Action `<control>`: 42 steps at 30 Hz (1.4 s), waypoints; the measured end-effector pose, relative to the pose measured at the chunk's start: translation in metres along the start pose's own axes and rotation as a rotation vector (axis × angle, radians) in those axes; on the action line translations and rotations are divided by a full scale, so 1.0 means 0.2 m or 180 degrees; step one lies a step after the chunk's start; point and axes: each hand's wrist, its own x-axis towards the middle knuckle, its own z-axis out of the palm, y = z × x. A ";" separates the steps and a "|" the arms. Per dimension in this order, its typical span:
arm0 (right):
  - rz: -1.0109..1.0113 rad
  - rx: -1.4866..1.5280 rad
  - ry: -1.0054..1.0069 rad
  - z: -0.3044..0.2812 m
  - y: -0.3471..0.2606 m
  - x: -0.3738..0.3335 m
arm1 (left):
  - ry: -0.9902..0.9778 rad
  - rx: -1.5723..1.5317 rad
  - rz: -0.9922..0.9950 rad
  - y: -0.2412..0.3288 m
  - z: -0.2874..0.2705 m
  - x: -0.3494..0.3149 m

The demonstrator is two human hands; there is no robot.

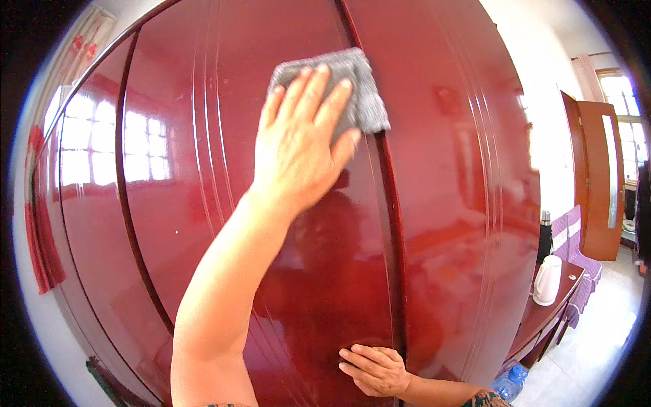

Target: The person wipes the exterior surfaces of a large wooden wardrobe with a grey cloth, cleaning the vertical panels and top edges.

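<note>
A grey cloth (370, 102) lies pressed against the glossy dark-red wardrobe door (298, 285), high up beside the dark vertical strip (388, 203) between two doors. My left hand (298, 146) holds it there under a flat palm, fingers stretched upward and thumb toward the strip. One corner of the cloth reaches over the strip. Low down, near the bottom of the view, my right hand (373, 370) rests on the door with its fingers pointing left, loosely bent and slightly apart. Nothing shows in it.
On the right, a white kettle (547, 281) and a black flask (544, 237) stand on a dark-red table (536, 313). Below is a blue plastic bottle (510, 383). A purple-covered chair (576, 247) and an open brown door (599, 180) stand beyond. Red curtain (42, 224) hangs left.
</note>
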 end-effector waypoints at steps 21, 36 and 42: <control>-0.0006 0.0038 0.0051 -0.03 -0.01 0.03 | -0.1422 -0.0375 0.0417 0.24 -0.31 -0.59; -0.0264 0.0800 -0.0040 -0.10 0.05 0.05 | 0.0214 0.0636 0.0014 -0.19 0.12 0.24; -0.0366 0.0655 0.0083 -0.13 0.11 0.19 | 0.0443 0.0882 -0.0244 -0.35 0.25 0.52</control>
